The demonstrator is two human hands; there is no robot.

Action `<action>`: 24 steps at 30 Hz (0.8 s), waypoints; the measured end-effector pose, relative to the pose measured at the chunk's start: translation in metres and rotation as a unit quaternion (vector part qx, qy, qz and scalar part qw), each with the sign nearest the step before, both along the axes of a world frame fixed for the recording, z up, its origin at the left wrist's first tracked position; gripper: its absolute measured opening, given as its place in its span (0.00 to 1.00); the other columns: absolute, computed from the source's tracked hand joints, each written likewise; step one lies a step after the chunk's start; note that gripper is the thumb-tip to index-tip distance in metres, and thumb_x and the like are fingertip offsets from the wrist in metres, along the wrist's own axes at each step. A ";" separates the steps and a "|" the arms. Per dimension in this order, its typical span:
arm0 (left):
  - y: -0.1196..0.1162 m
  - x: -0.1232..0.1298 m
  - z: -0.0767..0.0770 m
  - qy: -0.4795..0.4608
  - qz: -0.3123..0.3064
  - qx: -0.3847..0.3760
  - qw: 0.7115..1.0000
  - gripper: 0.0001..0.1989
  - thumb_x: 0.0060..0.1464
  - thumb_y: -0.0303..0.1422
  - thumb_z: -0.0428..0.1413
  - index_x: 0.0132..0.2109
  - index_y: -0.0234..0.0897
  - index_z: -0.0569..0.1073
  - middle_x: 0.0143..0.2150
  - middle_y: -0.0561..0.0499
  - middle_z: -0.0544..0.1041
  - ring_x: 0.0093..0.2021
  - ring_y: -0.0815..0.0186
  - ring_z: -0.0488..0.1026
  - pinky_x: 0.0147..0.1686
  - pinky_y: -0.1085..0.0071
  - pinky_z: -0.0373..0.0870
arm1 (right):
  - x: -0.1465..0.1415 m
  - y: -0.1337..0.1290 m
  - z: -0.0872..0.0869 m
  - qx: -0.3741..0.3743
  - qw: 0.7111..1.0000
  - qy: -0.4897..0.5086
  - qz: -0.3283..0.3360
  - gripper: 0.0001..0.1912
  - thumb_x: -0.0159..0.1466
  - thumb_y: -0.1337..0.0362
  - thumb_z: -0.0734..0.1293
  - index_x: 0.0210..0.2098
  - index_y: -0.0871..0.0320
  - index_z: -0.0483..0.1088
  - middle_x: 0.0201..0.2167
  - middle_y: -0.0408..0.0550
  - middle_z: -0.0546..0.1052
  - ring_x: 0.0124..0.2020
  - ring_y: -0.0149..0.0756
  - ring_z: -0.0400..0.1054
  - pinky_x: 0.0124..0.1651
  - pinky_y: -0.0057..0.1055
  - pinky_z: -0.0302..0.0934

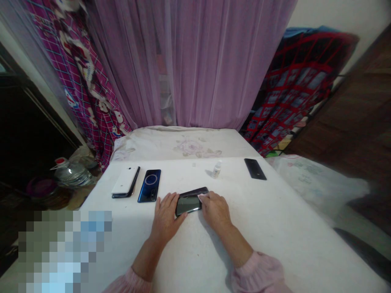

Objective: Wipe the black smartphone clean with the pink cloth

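A dark smartphone [188, 204] with a shiny screen lies on the white table cover in front of me. My left hand [166, 213] grips its left end, thumb along the near edge and fingers at the far side. At the right end, my right hand [214, 207] is closed in a pinch on a small pale wipe [201, 196], pressed against the screen. Most of the wipe is hidden by the fingers. Another dark flat thing, perhaps a second phone or a case [195, 190], shows just behind the smartphone. Beyond the hands stands a small white bottle [216, 169].
To the left lie a blue phone [149, 186] and a white phone [124, 182] stacked on dark ones. A black phone [255, 169] rests at the right. Purple curtains [207, 61] hang behind the table. A water jug [71, 173] stands at the left, below table height.
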State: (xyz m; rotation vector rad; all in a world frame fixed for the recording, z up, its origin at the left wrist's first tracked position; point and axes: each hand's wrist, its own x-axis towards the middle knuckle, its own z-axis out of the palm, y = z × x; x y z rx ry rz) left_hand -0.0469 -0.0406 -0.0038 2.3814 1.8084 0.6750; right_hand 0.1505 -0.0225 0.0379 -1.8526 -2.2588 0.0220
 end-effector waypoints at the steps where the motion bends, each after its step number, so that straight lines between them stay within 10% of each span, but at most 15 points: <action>1: 0.000 0.000 0.000 -0.001 0.000 0.001 1.000 0.28 0.57 0.40 0.54 0.62 0.36 0.62 0.61 0.40 0.68 0.63 0.49 0.61 0.62 0.44 0.49 | 0.000 0.004 0.000 0.000 1.000 -0.004 -0.004 0.14 0.65 0.65 0.61 0.45 0.48 0.76 0.39 0.47 0.76 0.38 0.34 0.68 0.38 0.31 0.53; 24: 0.000 0.000 0.001 -0.004 0.004 -0.009 1.000 0.27 0.57 0.39 0.54 0.62 0.37 0.62 0.62 0.40 0.67 0.63 0.51 0.60 0.63 0.44 0.47 | 0.008 -0.018 -0.008 0.020 1.000 0.019 -0.007 0.15 0.66 0.67 0.60 0.46 0.49 0.75 0.38 0.47 0.76 0.38 0.34 0.69 0.38 0.30 0.54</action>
